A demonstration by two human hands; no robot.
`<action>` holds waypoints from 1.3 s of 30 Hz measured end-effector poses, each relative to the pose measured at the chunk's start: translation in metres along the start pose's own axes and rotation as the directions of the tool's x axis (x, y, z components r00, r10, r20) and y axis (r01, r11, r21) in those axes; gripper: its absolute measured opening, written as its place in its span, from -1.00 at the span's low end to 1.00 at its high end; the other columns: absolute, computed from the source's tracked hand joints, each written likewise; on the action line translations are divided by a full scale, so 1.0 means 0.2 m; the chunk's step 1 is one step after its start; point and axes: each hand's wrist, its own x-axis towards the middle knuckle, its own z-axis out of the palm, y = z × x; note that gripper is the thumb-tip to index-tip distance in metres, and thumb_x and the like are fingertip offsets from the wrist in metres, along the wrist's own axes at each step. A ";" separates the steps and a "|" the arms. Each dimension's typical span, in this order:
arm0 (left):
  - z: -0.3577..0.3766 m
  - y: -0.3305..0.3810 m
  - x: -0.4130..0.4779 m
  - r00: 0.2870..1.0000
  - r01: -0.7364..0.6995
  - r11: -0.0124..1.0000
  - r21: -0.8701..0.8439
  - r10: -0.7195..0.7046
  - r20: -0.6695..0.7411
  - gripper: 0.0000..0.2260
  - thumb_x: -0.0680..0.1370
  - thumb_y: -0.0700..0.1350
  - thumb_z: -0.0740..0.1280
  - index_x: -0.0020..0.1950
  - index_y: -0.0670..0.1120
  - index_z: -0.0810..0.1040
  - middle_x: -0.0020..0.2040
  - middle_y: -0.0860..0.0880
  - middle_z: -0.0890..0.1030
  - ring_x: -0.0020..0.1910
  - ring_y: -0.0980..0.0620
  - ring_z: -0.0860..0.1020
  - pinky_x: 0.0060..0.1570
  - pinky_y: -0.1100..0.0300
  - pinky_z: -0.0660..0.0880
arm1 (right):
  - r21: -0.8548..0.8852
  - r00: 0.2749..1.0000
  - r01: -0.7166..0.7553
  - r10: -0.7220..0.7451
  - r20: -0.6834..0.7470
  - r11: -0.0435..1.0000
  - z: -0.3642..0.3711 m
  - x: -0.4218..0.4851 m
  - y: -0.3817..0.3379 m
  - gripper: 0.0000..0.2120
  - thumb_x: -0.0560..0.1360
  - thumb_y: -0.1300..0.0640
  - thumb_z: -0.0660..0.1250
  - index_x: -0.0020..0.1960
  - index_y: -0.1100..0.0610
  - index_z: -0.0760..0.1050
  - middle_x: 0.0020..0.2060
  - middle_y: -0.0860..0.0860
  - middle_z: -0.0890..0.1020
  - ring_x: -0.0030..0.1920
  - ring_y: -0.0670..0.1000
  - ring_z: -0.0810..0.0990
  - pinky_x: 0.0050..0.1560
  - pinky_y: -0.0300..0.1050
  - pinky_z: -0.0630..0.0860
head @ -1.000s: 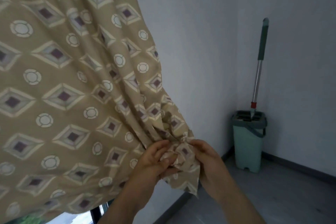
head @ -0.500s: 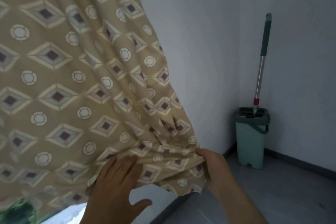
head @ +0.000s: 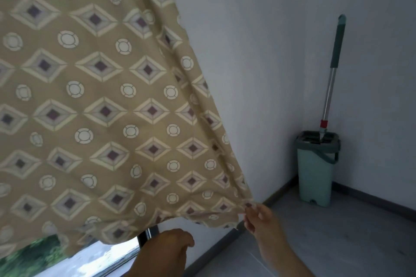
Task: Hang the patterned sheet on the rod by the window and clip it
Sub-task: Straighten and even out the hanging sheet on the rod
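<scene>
A: What body parts show?
B: Left hand (head: 166,252) lower middle, right hand (head: 261,220) lower right. Both bare.
A: Anything worn?
B: Forearms (head: 284,258) bare right down to the bottom edge. That's all that shows.
A: Fingers?
B: Right-hand fingers (head: 249,224) slim, slightly blurred. Nails too small to tell.

Right hand (head: 261,218) reaches forward pinching the sheet (head: 101,108); left hand (head: 166,252) hangs lower, loosely curled.

Clearance: window corner
Left side curtained off by the patterned sheet (head: 101,108) — passage only under its lower edge, before the window (head: 108,256). Right side: floor (head: 337,243) free up to the mop bucket (head: 315,175) and upright mop (head: 331,78) in the corner.
</scene>
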 end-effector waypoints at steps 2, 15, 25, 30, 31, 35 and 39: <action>-0.13 0.03 0.00 0.991 0.051 0.963 -0.266 -0.082 -0.105 -0.60 0.53 0.02 0.09 -0.42 0.29 0.56 -0.33 0.53 0.46 -0.11 0.45 0.43 0.19 0.54 0.28 | -0.111 0.993 0.079 -0.088 -0.074 0.991 0.02 0.00 0.00 -0.93 0.49 0.17 0.40 -0.09 0.02 0.65 -0.06 0.10 0.65 -0.07 0.08 0.61 -0.15 -0.15 0.45; -0.71 -0.32 -0.19 0.822 0.321 0.573 -0.754 -0.565 -0.079 -0.70 0.50 -0.23 0.40 -0.16 0.22 0.64 -0.12 0.20 0.66 -0.20 0.18 0.62 -0.17 0.26 0.57 | -0.356 0.973 0.193 -0.132 0.189 0.914 0.68 -0.30 -0.33 -0.68 0.53 -0.05 0.36 0.20 0.10 0.46 0.17 0.05 0.55 0.06 0.05 0.58 0.04 -0.03 0.59; -0.35 -0.34 -0.12 0.867 0.444 0.762 -0.472 -0.498 0.011 -0.91 0.46 -0.05 0.45 -0.14 -0.03 0.59 -0.30 0.14 0.52 -0.29 0.29 0.48 -0.23 0.27 0.34 | -0.338 0.856 0.401 -0.217 0.469 0.851 0.80 -0.32 -0.06 -0.78 0.51 0.29 0.34 -0.28 0.12 0.63 -0.33 0.01 0.66 -0.31 -0.16 0.56 -0.23 -0.32 0.46; -0.30 -0.36 -0.11 0.900 0.411 0.847 -0.336 -0.436 0.004 -0.84 0.53 -0.10 0.35 -0.23 -0.11 0.56 -0.38 0.08 0.51 -0.26 0.01 0.53 -0.28 0.19 0.27 | -0.511 0.803 0.550 -0.252 0.540 0.661 0.79 -0.28 -0.02 -0.74 0.56 0.20 0.27 -0.29 -0.01 0.43 -0.31 -0.07 0.55 -0.30 -0.17 0.51 -0.26 -0.34 0.44; -0.28 -0.37 -0.11 0.904 0.410 0.865 -0.290 -0.427 0.008 -0.87 0.53 -0.09 0.32 -0.19 -0.09 0.59 -0.28 0.04 0.60 -0.18 -0.03 0.57 -0.26 0.19 0.31 | -0.572 0.784 0.598 -0.264 0.562 0.561 0.78 -0.27 0.02 -0.72 0.57 0.17 0.25 -0.29 -0.05 0.37 -0.31 -0.10 0.52 -0.27 -0.13 0.51 -0.25 -0.32 0.43; -0.18 -0.36 -0.15 0.909 0.417 0.896 -0.153 -0.406 0.098 -0.86 0.53 -0.10 0.25 -0.12 -0.05 0.60 -0.08 0.00 0.65 -0.04 -0.05 0.59 -0.17 0.19 0.39 | -0.662 0.766 0.643 -0.304 0.567 0.385 0.74 -0.25 0.17 -0.80 0.56 0.15 0.20 -0.24 -0.02 0.36 -0.24 -0.05 0.51 -0.20 -0.03 0.52 -0.15 -0.11 0.51; -0.17 -0.39 -0.16 0.874 0.485 0.807 -0.338 -0.447 0.189 -0.85 0.51 -0.09 0.29 -0.27 -0.03 0.49 -0.29 0.09 0.54 -0.22 0.08 0.52 -0.12 0.14 0.49 | -0.612 0.808 0.587 -0.345 0.477 0.529 0.74 -0.29 0.21 -0.80 0.57 0.12 0.25 -0.21 -0.08 0.39 -0.25 -0.15 0.53 -0.22 -0.11 0.53 -0.19 -0.26 0.44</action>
